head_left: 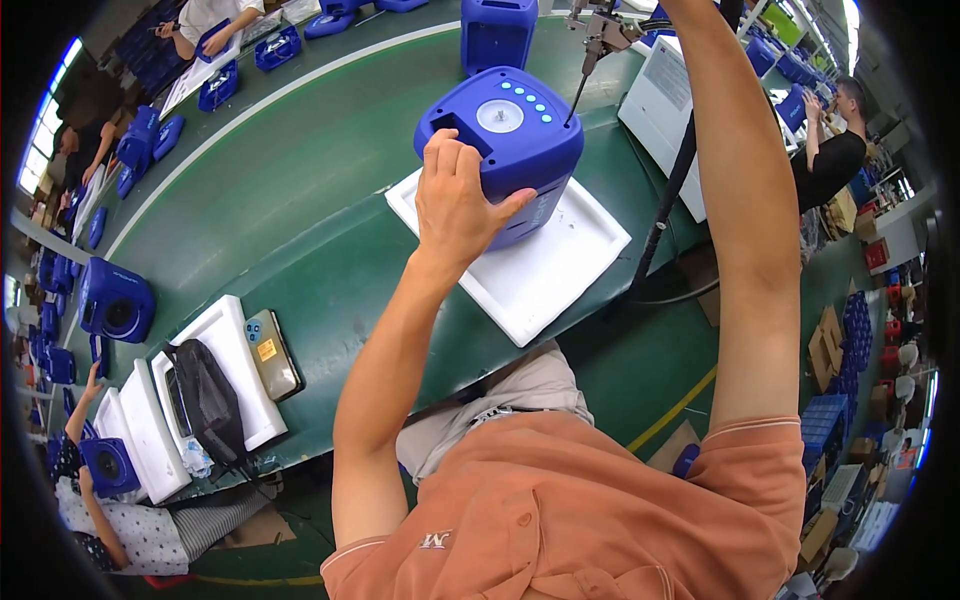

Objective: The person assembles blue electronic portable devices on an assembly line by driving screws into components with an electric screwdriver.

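Note:
A boxy blue plastic housing stands on a white foam tray. Its top face carries a round silver disc with a central stud, a row of light-coloured round buttons and a recess. My left hand is closed on the housing, fingers hooked into the recess and thumb against the side. A thin driver bit reaches down to a hole at the housing's right corner, below a metal tool head. My right arm stretches up past the top edge beside that tool; its hand is out of the picture.
Behind the housing stands another blue housing. A white box-like unit and a black cable are to the right. On the left lie a phone, a black pouch and foam trays. Co-workers sit around the green bench.

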`<state>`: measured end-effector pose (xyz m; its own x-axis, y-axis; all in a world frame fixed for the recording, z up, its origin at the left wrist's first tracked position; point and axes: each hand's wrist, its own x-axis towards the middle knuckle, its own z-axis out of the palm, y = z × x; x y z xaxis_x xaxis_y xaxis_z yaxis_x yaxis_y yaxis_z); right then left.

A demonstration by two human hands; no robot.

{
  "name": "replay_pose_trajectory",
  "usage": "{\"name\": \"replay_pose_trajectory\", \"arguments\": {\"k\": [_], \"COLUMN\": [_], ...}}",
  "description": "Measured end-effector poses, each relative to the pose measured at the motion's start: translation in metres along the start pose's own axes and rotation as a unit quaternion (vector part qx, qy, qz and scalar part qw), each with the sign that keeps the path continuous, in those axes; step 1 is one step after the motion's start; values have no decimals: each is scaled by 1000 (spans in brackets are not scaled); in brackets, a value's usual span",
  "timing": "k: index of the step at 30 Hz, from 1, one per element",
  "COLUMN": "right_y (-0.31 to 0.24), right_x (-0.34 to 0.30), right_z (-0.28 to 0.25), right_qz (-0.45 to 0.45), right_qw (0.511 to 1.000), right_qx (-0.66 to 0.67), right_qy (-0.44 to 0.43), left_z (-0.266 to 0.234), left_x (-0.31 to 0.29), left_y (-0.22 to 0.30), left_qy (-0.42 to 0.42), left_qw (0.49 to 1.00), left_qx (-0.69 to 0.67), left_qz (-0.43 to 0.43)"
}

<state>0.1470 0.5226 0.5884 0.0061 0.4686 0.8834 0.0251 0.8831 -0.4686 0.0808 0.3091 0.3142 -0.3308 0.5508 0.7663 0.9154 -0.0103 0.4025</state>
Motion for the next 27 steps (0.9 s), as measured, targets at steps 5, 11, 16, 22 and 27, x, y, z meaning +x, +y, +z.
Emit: {"name": "replay_pose_trajectory", "arguments": {"k": [5, 11, 16, 22, 27], "right_y": [3, 12, -26, 35, -35], "right_x": [-10, -27, -58, -17, 30], "right_z": [5, 3, 0, 13, -23], "right_qz": [-12, -115, -38, -107, 44], "right_qw": [998, 992, 997, 991, 998], "right_qx": [-60, 27, 64, -37, -41], "right_qy": [1, 49, -20, 76, 6], "left_z": [1, 5, -6, -23, -66], "left_x": [-1, 3, 11, 21, 3], "left_y": [-4, -4, 0, 3, 4], "left_qy": [-5, -6, -18, -165, -229], "left_qw": [1000, 1000, 999, 983, 968], "left_qx": [-15, -15, 22, 77, 107], "left_qz": [-14, 1, 28, 9, -4]}}
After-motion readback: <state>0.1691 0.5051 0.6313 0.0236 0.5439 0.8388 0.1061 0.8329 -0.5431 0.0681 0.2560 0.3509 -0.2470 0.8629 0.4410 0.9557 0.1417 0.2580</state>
